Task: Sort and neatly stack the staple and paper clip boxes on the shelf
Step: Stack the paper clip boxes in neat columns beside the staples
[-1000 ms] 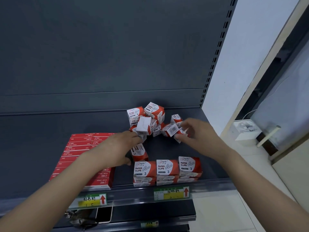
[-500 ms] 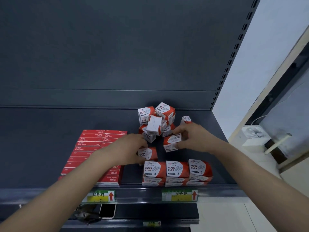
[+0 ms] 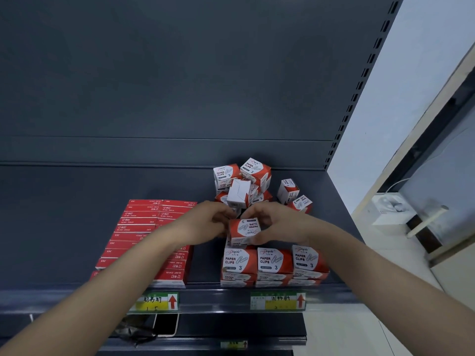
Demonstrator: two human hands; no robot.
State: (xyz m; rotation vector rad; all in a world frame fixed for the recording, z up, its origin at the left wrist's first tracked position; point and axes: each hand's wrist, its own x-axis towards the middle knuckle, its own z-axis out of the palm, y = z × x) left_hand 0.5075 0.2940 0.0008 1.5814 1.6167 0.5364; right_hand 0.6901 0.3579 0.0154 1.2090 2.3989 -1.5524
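Both hands hold one paper clip box (image 3: 244,228). The left hand (image 3: 205,223) and the right hand (image 3: 276,222) curl their fingers round its sides and pinch it. It sits just behind the front row of paper clip boxes (image 3: 275,260), on top of another box (image 3: 235,243). I think it should go down flat, edges lined up with the box under it, then be let go gently.
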